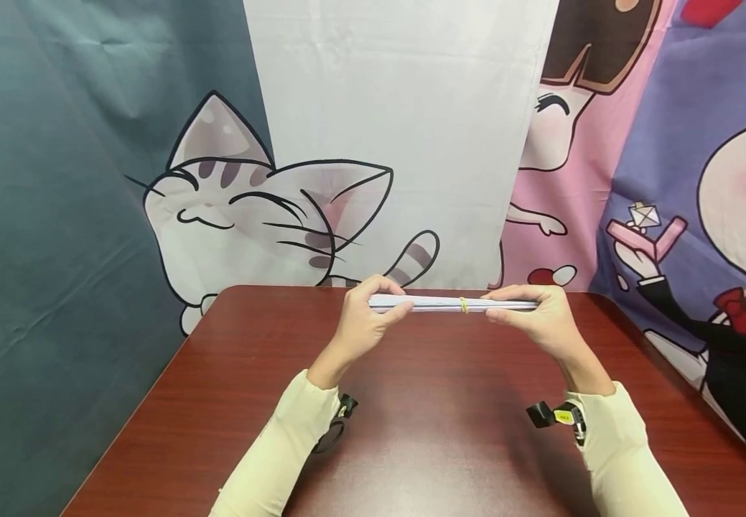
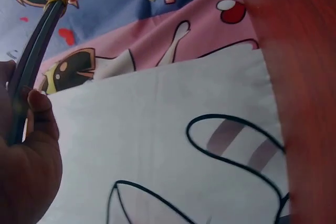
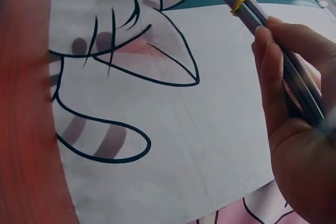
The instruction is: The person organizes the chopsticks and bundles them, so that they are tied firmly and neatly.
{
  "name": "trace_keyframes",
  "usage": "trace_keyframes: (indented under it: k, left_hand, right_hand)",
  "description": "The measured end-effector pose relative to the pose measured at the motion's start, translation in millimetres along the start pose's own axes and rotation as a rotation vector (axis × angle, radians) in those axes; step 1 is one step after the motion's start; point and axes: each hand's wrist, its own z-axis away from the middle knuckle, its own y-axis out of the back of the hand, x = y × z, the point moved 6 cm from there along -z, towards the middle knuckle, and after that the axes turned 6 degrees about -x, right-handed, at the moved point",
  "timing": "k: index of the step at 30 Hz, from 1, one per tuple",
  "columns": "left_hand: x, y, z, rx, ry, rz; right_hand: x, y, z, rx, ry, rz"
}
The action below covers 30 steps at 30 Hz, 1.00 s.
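Note:
A bundle of slim, straight, silvery sticks (image 1: 437, 304) is held level above the far part of the table. A yellow rubber band (image 1: 464, 305) is wound round it, nearer the right hand. My left hand (image 1: 361, 322) pinches the left end between thumb and fingers. At the other end, my right hand (image 1: 547, 317) grips the sticks in the same way. The right wrist view shows the thumb and fingers of the right hand (image 3: 299, 150) closed on the sticks just below the band (image 3: 243, 1). How many sticks there are, I cannot tell.
Below the hands lies a reddish-brown table (image 1: 437, 402). Behind its far edge hangs a cloth backdrop (image 1: 405, 108) with a cartoon cat and figures. Each wrist bears a small black camera (image 1: 541, 414) on a strap.

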Motion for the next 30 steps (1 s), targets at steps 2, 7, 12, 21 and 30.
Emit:
trace_keyframes:
  k: [2,7,12,21,30]
  left_hand:
    - [-7.7,-1.6,1.9,-0.011,0.05,-0.013]
    - [-23.3,-1.2,4.2,-0.094,0.16,-0.039]
    - [-43.3,-0.5,4.6,-0.232,0.27,0.055]
    - [-82.0,1.9,9.4,-0.293,0.407,0.167]
    - [-113.7,2.4,17.0,-0.279,0.518,0.138]
  right_hand:
    - [3,-1,-0.9,-0.014,-0.014,-0.008]
    - [15,-2,-2.1,-0.04,-0.064,-0.038]
    - [29,1,0.1,-0.047,-0.137,-0.041]
    - [62,4,4.0,-0.018,-0.284,-0.006]
    - [101,7,9.4,-0.004,-0.361,0.154]
